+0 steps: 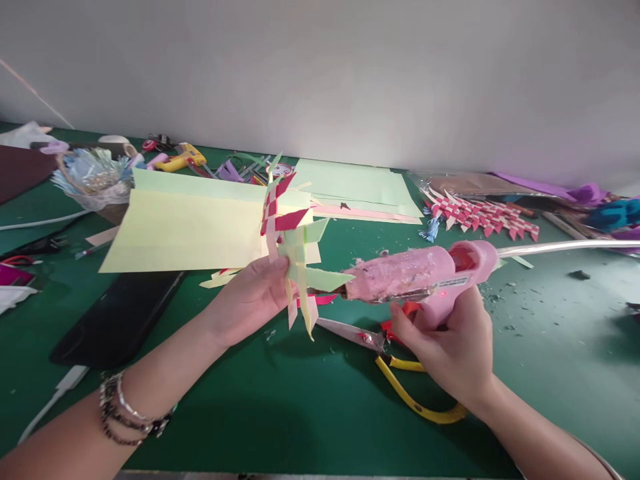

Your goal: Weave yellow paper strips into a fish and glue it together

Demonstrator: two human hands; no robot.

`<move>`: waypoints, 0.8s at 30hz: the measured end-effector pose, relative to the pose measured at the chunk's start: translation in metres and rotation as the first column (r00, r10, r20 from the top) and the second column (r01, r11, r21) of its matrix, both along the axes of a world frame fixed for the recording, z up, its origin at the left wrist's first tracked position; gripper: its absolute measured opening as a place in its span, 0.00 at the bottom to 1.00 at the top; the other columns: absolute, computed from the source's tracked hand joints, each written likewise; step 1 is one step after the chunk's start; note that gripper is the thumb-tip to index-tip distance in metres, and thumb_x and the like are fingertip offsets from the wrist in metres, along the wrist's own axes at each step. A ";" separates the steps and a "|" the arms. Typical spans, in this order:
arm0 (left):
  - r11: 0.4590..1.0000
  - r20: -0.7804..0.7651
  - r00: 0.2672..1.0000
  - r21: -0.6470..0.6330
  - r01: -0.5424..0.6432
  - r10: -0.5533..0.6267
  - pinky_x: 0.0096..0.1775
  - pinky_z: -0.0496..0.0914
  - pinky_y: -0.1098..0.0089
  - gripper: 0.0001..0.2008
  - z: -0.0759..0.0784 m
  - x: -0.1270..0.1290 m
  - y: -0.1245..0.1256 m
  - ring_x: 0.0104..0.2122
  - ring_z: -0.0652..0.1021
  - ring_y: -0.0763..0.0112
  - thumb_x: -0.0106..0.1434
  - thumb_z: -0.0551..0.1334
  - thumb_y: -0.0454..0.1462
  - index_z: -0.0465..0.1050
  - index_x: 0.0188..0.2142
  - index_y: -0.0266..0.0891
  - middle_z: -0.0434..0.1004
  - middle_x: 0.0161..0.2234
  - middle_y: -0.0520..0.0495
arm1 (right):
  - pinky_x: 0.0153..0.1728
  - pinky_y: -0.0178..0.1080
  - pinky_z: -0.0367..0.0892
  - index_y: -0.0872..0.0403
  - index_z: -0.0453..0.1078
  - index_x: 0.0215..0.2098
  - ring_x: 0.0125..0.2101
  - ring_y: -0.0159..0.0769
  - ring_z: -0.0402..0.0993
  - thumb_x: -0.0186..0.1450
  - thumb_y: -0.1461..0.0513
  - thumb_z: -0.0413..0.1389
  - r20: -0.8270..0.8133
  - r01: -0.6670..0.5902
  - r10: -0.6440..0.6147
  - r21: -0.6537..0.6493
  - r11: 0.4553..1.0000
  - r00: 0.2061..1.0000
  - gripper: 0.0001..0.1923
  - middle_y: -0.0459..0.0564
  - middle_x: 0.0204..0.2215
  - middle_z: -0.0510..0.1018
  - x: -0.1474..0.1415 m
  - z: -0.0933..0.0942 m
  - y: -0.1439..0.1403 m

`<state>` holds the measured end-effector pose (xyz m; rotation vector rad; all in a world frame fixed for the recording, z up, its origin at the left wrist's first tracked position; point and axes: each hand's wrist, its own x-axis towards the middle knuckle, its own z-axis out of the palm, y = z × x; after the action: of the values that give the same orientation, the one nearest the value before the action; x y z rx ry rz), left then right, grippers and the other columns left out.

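My left hand (pixel 263 283) pinches a small woven paper piece (pixel 293 250) made of green, red, pink and yellow strips with pointed ends. In my right hand (pixel 453 347) is a pink hot glue gun (pixel 407 273), its body coated in stringy dried glue and a small red light lit. The gun's nozzle points left and reaches the woven strips; a green strip hides its tip, so I cannot tell if it touches. Below the gun lie open scissors (pixel 367 335) with yellow and red handles. Behind my left hand are pale yellow and green paper sheets (pixel 190 230).
A black phone (pixel 117 320) with a white cable lies at left. Further back are a decorated basket (pixel 95 177), a yellow glue gun (pixel 185 158) and more paper sheets (pixel 357 180). At back right rests a red-and-white woven paper strip (pixel 483 215). The glue gun's cord (pixel 565 248) runs right.
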<state>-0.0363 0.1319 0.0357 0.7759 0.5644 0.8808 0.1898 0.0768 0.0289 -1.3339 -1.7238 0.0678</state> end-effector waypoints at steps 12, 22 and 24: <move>1.000 0.035 0.999 0.014 -0.004 0.004 0.32 0.69 0.77 0.07 -0.001 -0.001 0.002 0.24 0.70 0.80 0.52 0.68 0.42 0.77 0.27 0.42 0.70 0.22 0.57 | 0.11 0.27 0.54 0.50 0.53 0.29 0.10 0.23 0.54 0.55 0.60 0.56 0.015 0.008 -0.007 -0.037 0.999 1.000 0.12 0.33 0.10 0.59 -0.001 0.002 0.002; 0.999 0.028 1.000 0.048 -0.002 0.001 0.33 0.68 0.77 0.06 0.002 -0.003 0.004 0.20 0.68 0.83 0.52 0.68 0.42 0.78 0.28 0.44 0.70 0.20 0.59 | 0.09 0.25 0.52 0.50 0.48 0.25 0.09 0.21 0.52 0.56 0.60 0.56 0.043 0.005 -0.004 -0.020 1.000 0.999 0.16 0.33 0.09 0.58 -0.001 0.003 -0.001; 0.999 0.022 1.000 0.045 -0.019 0.018 0.36 0.68 0.77 0.06 0.003 -0.003 0.005 0.20 0.68 0.83 0.51 0.68 0.43 0.78 0.27 0.45 0.70 0.20 0.59 | 0.09 0.25 0.52 0.50 0.48 0.25 0.09 0.21 0.52 0.55 0.60 0.56 0.048 0.010 -0.009 -0.020 1.000 0.999 0.16 0.33 0.09 0.58 -0.001 0.002 -0.001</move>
<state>-0.0394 0.1364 0.0383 0.8022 0.5346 0.9206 0.1889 0.0761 0.0312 -1.3681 -1.7609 0.0484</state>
